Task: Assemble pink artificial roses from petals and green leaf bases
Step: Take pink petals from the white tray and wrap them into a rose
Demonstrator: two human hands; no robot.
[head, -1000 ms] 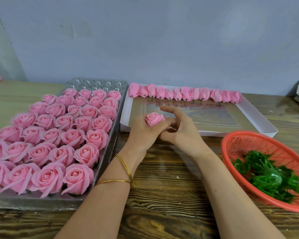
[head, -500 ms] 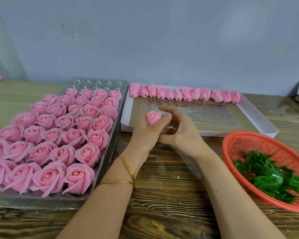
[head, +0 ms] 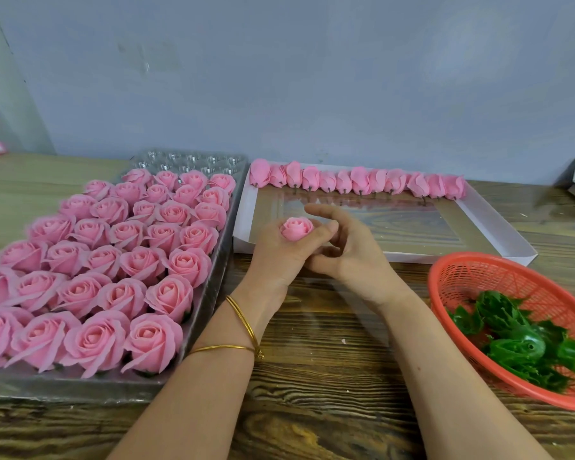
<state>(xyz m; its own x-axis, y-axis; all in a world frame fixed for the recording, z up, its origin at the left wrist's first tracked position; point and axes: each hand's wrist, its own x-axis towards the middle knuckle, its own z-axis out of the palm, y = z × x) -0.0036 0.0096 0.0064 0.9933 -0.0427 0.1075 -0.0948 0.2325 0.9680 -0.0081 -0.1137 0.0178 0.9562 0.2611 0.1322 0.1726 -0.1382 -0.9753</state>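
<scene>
Head view. Small pink foam rosebud point(head: 296, 229): held upright in the grip of the left hand point(head: 279, 257), at the near-left corner of the shallow white card tray point(head: 498, 224). Right hand point(head: 349, 250): grip released, fingers loose, touching the left hand. Row of unfinished pink buds point(head: 359, 182): along the tray's far rim. Red mesh basket point(head: 472, 277) of green plastic leaf bases point(head: 518, 346): right of the tray, on the wooden worktop point(head: 312, 376). Finished pink roses point(head: 123, 260): left of the tray. Handling advice: hold lightly, keep the petals uncrushed, seat the base squarely.

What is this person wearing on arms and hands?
Both forearms are bare, with no sleeves in view and no gloves. Two thin gold bangles circle the left wrist, one carrying a small charm. The left hand and right hand show no rings.
</scene>
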